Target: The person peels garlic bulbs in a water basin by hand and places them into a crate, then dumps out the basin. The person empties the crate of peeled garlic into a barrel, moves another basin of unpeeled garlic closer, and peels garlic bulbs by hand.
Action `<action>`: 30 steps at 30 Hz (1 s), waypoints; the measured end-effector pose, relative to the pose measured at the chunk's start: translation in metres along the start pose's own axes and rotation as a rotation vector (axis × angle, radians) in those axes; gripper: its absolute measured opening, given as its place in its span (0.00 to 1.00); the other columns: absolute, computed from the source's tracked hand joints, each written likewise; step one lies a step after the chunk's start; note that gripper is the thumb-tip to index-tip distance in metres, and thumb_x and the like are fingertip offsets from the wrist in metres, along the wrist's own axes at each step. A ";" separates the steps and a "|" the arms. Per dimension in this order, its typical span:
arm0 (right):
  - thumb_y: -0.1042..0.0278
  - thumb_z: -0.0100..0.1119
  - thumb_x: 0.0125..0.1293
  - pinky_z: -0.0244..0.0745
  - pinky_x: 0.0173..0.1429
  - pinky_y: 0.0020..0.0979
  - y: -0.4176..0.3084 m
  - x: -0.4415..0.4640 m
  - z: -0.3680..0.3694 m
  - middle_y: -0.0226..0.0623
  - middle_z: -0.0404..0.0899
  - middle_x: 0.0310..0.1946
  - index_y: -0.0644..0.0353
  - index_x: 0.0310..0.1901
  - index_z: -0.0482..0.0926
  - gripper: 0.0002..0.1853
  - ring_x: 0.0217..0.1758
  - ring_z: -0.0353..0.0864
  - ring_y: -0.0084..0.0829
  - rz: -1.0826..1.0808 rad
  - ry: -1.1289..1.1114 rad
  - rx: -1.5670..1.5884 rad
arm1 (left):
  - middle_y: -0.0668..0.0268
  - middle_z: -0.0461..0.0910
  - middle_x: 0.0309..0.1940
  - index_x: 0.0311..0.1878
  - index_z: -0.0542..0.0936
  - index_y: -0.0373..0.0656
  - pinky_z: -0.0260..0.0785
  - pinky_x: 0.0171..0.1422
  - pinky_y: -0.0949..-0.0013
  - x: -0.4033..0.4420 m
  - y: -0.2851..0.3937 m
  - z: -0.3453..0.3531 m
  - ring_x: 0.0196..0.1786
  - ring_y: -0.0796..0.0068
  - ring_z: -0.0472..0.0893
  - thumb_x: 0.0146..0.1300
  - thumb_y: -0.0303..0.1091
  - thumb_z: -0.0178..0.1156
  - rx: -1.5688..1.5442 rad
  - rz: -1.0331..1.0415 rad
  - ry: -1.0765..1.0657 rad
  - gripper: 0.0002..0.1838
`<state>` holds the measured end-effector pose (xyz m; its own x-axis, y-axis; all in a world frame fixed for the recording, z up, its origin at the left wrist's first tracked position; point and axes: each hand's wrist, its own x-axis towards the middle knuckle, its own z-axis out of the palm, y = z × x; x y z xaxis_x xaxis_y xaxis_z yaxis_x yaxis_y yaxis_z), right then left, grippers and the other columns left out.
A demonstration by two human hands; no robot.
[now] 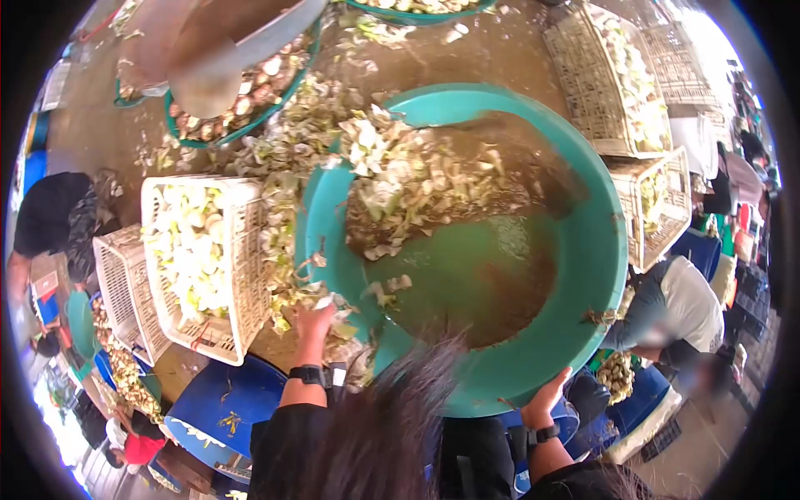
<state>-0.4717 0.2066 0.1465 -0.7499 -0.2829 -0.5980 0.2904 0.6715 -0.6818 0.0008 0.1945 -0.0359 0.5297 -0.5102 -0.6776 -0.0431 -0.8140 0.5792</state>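
The right hand [546, 398] is clamped on the rim of a teal plastic basin [596, 250] ahead-left of it, with murky water [467, 275] and leafy peelings [408, 175] inside. Whether the left hand [313, 322], near a plastic crate [248, 242], grips anything, I cannot tell.

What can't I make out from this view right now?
Head view:
Green tub floor: hidden by murky water and pale scraps.
Right hand: some fingers hidden by the tub's rim.
Left hand: fingertips unclear among scraps.
Grey-rimmed vessel: cut off by top edge, partly blurred.
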 end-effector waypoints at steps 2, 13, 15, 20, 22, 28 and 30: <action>0.36 0.43 0.61 0.65 0.54 0.30 0.000 0.003 -0.002 0.33 0.72 0.47 0.63 0.55 0.66 0.35 0.47 0.71 0.31 0.023 0.013 -0.018 | 0.43 0.61 0.58 0.65 0.54 0.39 0.52 0.64 0.57 -0.022 0.078 0.009 0.62 0.54 0.60 0.40 0.43 0.68 0.374 -0.105 0.203 0.49; 0.45 0.40 0.67 0.71 0.45 0.26 -0.016 0.008 0.007 0.32 0.74 0.40 0.61 0.51 0.69 0.26 0.41 0.74 0.27 -0.021 0.074 0.071 | 0.44 0.59 0.61 0.63 0.62 0.43 0.44 0.68 0.47 0.214 0.201 0.148 0.67 0.50 0.54 0.50 0.66 0.51 0.741 0.630 0.438 0.44; 0.45 0.39 0.67 0.71 0.44 0.26 -0.012 0.002 0.021 0.33 0.74 0.40 0.62 0.51 0.69 0.26 0.40 0.74 0.27 -0.038 0.108 0.109 | 0.43 0.49 0.65 0.66 0.55 0.43 0.37 0.69 0.45 0.237 0.217 0.194 0.69 0.48 0.48 0.50 0.68 0.51 0.705 0.681 0.375 0.48; 0.45 0.37 0.67 0.72 0.42 0.25 -0.009 -0.008 0.010 0.37 0.74 0.40 0.62 0.51 0.67 0.26 0.39 0.75 0.27 -0.038 0.202 -0.043 | 0.45 0.43 0.67 0.67 0.55 0.44 0.28 0.67 0.42 0.248 0.204 0.296 0.67 0.37 0.43 0.49 0.67 0.52 0.940 0.722 0.576 0.48; 0.45 0.37 0.67 0.72 0.43 0.26 -0.008 -0.010 0.015 0.36 0.74 0.40 0.62 0.50 0.68 0.26 0.39 0.75 0.28 -0.010 0.238 0.035 | 0.48 0.49 0.67 0.62 0.64 0.44 0.38 0.67 0.46 0.255 0.174 0.337 0.67 0.48 0.51 0.50 0.66 0.52 1.544 0.760 0.571 0.43; 0.45 0.36 0.67 0.69 0.47 0.29 0.010 -0.014 -0.004 0.35 0.74 0.40 0.63 0.47 0.70 0.26 0.42 0.73 0.28 0.011 0.257 0.089 | 0.55 0.73 0.47 0.52 0.73 0.44 0.59 0.54 0.58 0.174 0.118 0.402 0.50 0.67 0.72 0.57 0.60 0.49 0.927 0.660 -0.603 0.30; 0.47 0.36 0.68 0.70 0.45 0.28 0.025 -0.018 -0.022 0.34 0.75 0.39 0.64 0.46 0.70 0.25 0.41 0.74 0.27 0.150 0.259 0.164 | 0.57 0.77 0.42 0.50 0.75 0.44 0.63 0.51 0.60 0.078 0.125 0.436 0.46 0.69 0.75 0.58 0.59 0.48 0.688 0.429 -0.990 0.28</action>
<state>-0.4641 0.2438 0.1495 -0.8116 0.0084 -0.5841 0.4848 0.5676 -0.6654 -0.3329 -0.0682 -0.2139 -0.4763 -0.5130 -0.7141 -0.6378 -0.3576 0.6822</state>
